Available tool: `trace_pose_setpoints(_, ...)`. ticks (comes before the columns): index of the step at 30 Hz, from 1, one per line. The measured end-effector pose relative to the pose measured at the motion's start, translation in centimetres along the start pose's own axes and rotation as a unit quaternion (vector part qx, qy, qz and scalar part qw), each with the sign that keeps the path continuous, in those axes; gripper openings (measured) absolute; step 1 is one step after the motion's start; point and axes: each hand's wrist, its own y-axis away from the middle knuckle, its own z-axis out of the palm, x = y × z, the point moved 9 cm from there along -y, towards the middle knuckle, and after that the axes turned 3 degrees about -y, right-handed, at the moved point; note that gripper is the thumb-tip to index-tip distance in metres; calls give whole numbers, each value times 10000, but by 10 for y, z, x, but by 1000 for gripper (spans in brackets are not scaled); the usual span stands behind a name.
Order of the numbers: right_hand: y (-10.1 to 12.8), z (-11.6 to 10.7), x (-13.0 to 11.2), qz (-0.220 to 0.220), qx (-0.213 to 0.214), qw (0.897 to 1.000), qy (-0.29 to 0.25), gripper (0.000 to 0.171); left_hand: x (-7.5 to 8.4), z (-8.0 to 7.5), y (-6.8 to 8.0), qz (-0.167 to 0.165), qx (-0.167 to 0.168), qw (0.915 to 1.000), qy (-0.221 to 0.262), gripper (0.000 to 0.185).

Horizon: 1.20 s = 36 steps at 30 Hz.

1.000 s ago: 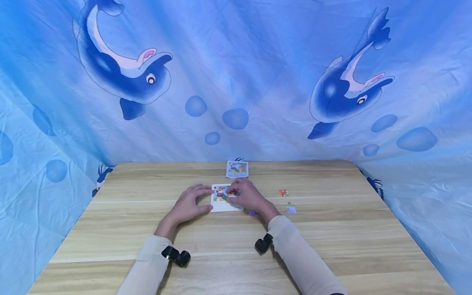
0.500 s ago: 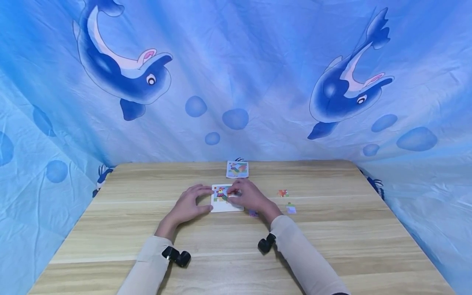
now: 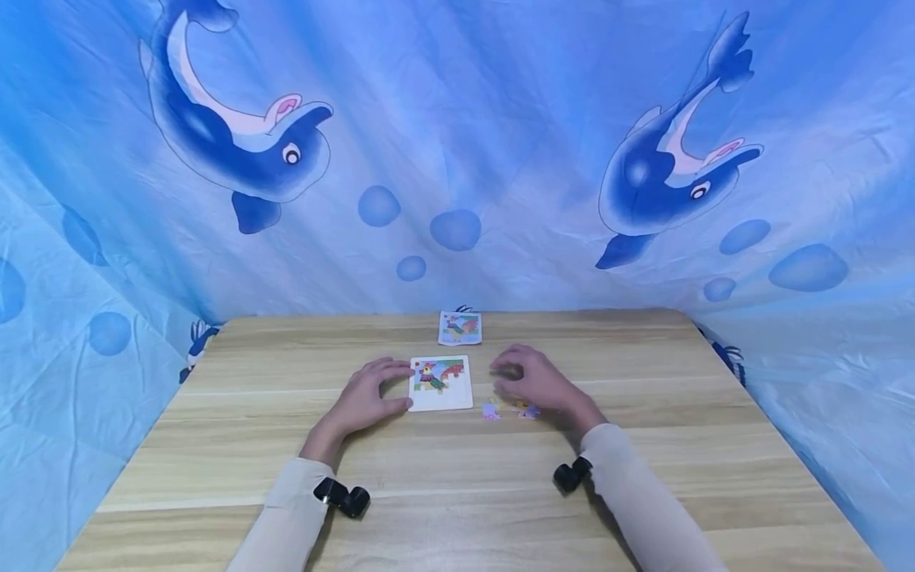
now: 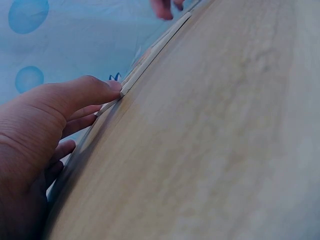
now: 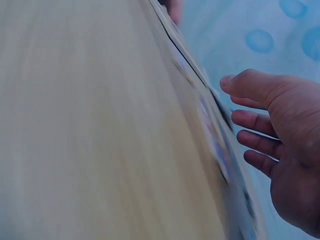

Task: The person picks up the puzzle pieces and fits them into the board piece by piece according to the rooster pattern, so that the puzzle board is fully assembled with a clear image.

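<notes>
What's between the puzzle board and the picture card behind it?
Head view: only bare wooden table between the puzzle board and the picture card; nothing lies in that gap.

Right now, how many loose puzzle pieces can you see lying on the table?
2 in plain sight: a purple puzzle piece just right of the white puzzle board, and another by the right hand. That hand may hide more beneath it.
</notes>
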Motion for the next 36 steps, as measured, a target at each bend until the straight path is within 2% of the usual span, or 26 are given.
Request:
trace_pose_setpoints(6,23,-40,27,280,259,9992,91,30,-2,1,-1,-3,-1,10000,11,54)
trace_pose_setpoints(12,39,-61,48,561,410,9975,98,26,-5,2,1,-62,-17,10000,25,54)
trace_pose_setpoints(19,49,-66,66,647,387,9971,54,24,-4,3,2,-60,-1,10000,30,54)
trace_pose_setpoints(36,52,-68,78,721,315,9969,-95,21,-1,0,-1,-23,-19,10000,50,54)
